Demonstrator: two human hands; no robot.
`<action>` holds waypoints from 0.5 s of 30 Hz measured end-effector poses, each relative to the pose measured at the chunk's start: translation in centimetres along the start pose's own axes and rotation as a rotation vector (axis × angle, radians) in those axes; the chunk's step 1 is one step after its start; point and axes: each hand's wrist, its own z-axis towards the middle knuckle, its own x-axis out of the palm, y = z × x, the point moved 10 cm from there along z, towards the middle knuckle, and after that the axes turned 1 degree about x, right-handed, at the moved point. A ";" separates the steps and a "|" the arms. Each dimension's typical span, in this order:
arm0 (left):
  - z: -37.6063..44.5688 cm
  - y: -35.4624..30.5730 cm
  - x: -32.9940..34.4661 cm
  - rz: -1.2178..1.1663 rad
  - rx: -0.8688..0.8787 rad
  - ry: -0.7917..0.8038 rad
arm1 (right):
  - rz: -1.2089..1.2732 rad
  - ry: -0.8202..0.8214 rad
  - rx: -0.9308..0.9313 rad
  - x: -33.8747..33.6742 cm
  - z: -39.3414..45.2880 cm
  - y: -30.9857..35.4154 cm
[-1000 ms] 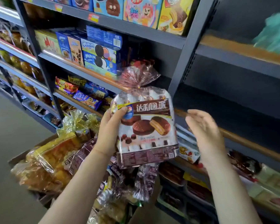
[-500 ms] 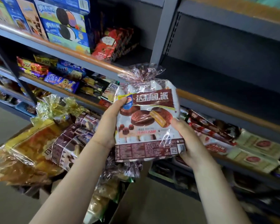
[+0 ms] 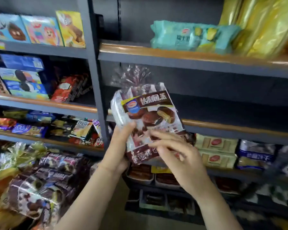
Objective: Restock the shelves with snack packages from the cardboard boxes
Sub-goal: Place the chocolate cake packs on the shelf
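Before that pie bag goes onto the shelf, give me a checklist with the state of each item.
1. Left hand grips the pie bag by its lower left edge: ok.
2. Right hand steadies the bag: cannot tell; its fingers are spread over the bag's front, but contact is unclear.
3. Bag upright, gathered top upward: ok.
4. Space on the dark shelf behind the bag: ok, nothing shows there.
5. Bag clear of the shelf post: ok, just right of it.
6. Bag undamaged: cannot tell, picture blurred.
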 end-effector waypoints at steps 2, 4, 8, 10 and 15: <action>-1.5 2.9 3.4 -0.111 -0.133 -0.026 | -0.024 -0.289 -0.013 -9.1 -2.8 -0.4; -3.2 5.8 8.4 -0.136 -0.203 -0.012 | -0.103 -0.487 0.072 -17.7 -6.2 -1.9; -5.6 12.3 21.3 -0.122 -0.263 0.148 | 0.313 -0.459 0.412 -27.8 -12.4 -8.1; -6.8 16.4 27.8 -0.098 -0.321 0.234 | 0.409 -0.442 0.501 -32.0 -16.1 -10.2; -9.7 27.2 42.6 0.014 -0.512 0.427 | 0.474 -0.660 0.591 -44.8 -25.9 -14.0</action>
